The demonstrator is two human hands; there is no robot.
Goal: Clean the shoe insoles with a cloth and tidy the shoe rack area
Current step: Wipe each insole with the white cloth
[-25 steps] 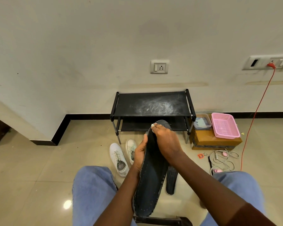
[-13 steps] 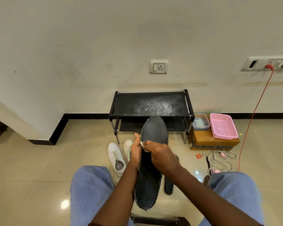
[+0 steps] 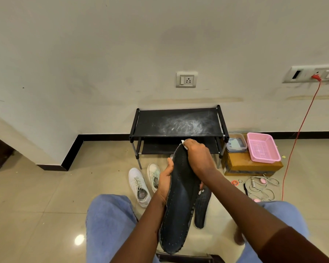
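Your left hand (image 3: 164, 184) is gripping the dark, perforated insole (image 3: 179, 202) mid-edge, and it is probably handling light and floppy. Your right hand (image 3: 198, 158) is pinching a small white cloth (image 3: 184, 144) against its toe.

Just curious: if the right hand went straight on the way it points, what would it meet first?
Probably the black shoe rack, near its top shelf's front edge; the right hand, holding a cloth at the insole tip, points there. Depth is unclear.
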